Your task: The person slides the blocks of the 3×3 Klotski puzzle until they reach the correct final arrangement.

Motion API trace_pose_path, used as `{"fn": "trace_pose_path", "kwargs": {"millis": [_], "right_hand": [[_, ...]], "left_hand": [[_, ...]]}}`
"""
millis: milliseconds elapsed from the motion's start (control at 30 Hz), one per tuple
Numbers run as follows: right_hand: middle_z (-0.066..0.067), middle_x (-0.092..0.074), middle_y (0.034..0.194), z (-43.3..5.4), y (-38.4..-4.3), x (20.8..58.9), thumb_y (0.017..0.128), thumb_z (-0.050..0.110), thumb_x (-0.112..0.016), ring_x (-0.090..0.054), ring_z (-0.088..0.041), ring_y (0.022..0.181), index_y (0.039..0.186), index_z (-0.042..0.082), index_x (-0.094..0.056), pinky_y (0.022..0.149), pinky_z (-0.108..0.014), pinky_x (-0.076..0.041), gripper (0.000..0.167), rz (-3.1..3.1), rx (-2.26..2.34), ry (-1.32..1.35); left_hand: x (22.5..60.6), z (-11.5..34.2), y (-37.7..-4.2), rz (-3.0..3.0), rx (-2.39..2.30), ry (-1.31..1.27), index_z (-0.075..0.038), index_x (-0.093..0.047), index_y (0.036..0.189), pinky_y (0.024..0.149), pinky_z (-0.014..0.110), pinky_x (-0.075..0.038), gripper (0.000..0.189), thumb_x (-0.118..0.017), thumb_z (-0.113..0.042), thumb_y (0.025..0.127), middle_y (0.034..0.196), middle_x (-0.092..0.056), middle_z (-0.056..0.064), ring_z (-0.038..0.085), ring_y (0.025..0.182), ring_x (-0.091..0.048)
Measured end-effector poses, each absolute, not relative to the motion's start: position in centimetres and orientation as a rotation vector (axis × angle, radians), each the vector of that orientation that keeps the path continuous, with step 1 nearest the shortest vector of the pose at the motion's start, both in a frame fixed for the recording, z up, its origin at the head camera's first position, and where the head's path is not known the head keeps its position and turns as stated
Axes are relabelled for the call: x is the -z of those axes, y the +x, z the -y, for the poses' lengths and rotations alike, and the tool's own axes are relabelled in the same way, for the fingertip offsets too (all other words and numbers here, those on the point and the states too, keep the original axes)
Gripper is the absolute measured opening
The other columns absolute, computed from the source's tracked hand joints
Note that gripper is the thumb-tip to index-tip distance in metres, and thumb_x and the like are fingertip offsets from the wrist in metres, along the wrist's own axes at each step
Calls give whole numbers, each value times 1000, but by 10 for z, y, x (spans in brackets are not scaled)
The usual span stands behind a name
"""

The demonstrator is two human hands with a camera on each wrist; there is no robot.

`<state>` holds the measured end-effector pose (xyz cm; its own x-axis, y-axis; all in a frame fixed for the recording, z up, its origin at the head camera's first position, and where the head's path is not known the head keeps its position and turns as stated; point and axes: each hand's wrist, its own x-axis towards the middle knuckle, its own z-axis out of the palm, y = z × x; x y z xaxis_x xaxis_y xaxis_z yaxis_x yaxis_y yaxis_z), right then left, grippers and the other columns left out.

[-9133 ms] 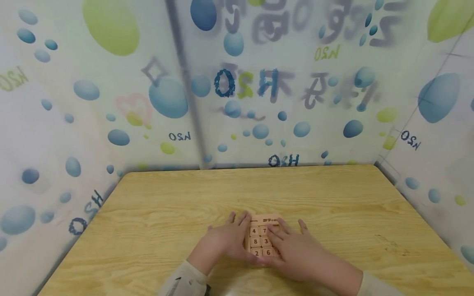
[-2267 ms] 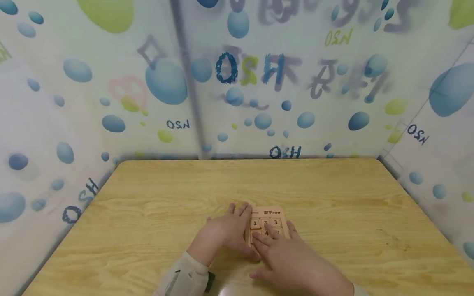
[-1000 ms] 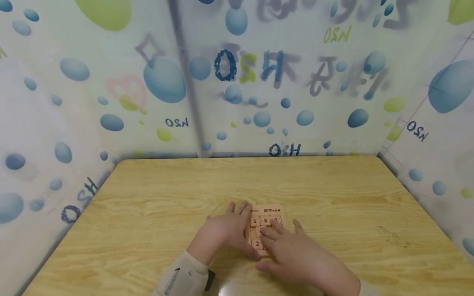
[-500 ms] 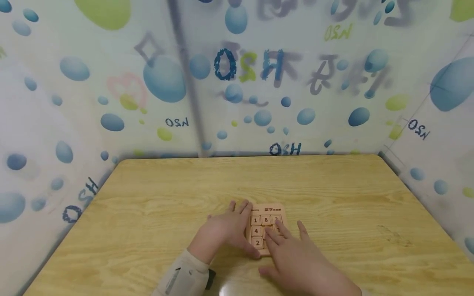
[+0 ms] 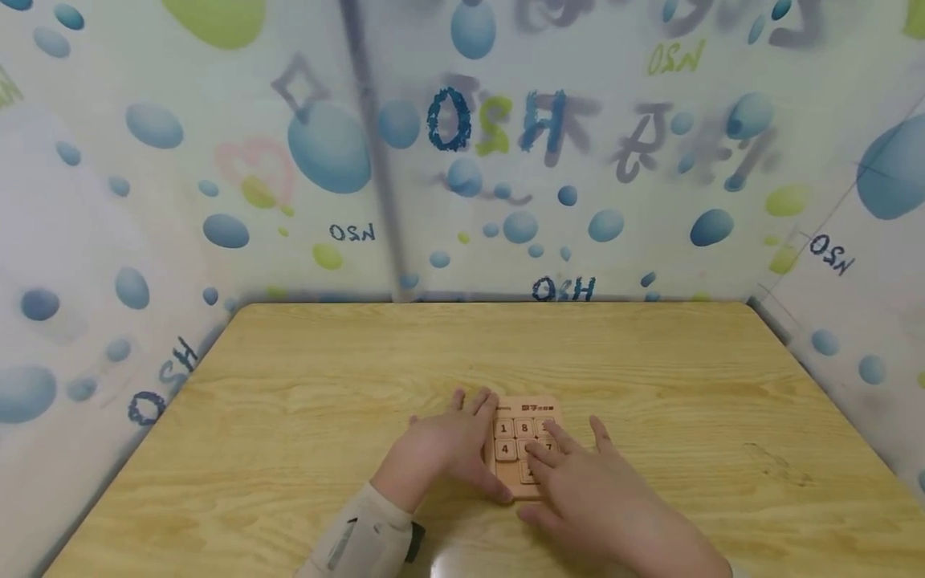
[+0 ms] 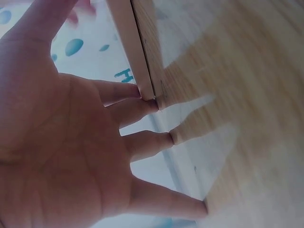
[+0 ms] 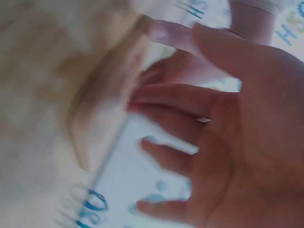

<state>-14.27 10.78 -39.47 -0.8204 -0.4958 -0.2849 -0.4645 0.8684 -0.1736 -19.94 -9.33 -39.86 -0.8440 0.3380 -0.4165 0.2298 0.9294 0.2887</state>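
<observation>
A wooden number slide puzzle lies flat on the table in the head view. Tiles 1, 8, 4 and 7 are readable; the lower left slot is bare, and right fingers cover part of the others. Along its left side rests my left hand, thumb at the near corner and fingertips by the far corner. In the left wrist view, its straight fingers touch the tabletop and the board's edge. My right hand reaches over the right half, extended fingertips touching the middle tiles. Motion blurs the board in the right wrist view.
The light wood table spreads around the board on all sides. Behind and beside it stand pale curtain-like walls printed with blue and green drops. A bright reflection shows near the table's front edge.
Since half a second ago, the tile at the lower left has slid right, leaving that slot bare. Earlier the tile order differed, with 4 and 7 on top. The left hand keeps its place.
</observation>
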Motion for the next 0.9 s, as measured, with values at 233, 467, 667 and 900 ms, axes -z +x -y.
{"fn": "trace_pose_path", "kwargs": {"millis": [233, 467, 667, 900], "right_hand": [[6, -50, 166, -102, -145, 399, 100, 69, -56, -32, -32, 163, 155, 21, -58, 125, -81, -16, 73, -2618, 276, -889], [2, -47, 168, -111, -140, 397, 99, 68, -58, -29, -32, 164, 155, 16, -56, 128, -79, -11, 77, -2707, 220, -675], [-2, -49, 167, -99, -137, 408, 100, 65, -58, -33, -34, 163, 155, 12, -57, 126, -81, -16, 76, -2763, 240, -716], [2, -43, 171, -106, -137, 407, 101, 64, -59, -28, -35, 164, 160, 16, -51, 126, -81, -13, 77, -2744, 297, -682]], "left_hand": [[399, 95, -199, -2615, -317, 418, -20, -20, 172, 112, 91, -25, 137, -92, -70, 67, 181, -16, 0, 34, 168, -13], [396, 91, -198, -2614, -317, 418, -20, -20, 172, 113, 91, -25, 138, -92, -70, 66, 181, -16, -1, 35, 168, -14], [394, 90, -199, -2612, -318, 420, -20, -20, 172, 113, 91, -24, 138, -92, -70, 66, 181, -16, -1, 34, 168, -13], [396, 93, -200, -2611, -328, 407, -20, -20, 172, 113, 91, -23, 139, -93, -71, 65, 181, -15, -1, 34, 168, -13]]}}
